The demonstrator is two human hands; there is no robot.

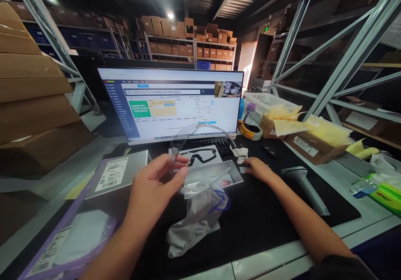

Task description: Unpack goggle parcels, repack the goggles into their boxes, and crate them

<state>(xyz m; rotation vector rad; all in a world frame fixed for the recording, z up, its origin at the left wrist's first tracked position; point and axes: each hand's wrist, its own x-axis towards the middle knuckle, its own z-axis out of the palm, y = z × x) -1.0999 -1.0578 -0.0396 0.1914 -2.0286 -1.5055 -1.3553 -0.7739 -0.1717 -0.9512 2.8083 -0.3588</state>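
My left hand (159, 179) pinches a pair of clear-lensed glasses (203, 126) by one side, tilted above an open silver box (233, 177). My right hand (258, 169) is closed at a crumpled white piece of wrapping (240, 154), by the far arm tip of the glasses; its fingertips are partly hidden. Behind the box lies a white card (200, 156) with a black goggle outline. A grey drawstring pouch (191, 230) with a blue cord lies in front of the box. The silver lid (138, 167), bearing a white label, is to the left.
A lit monitor (184, 108) and a keyboard (225, 147) stand behind. To the right are a barcode scanner (307, 188), a mouse (269, 151), a tape roll (250, 130) and cartons (313, 146) with yellow packets. Purple-edged packaging (72, 242) and stacked cardboard boxes (37, 104) are on the left.
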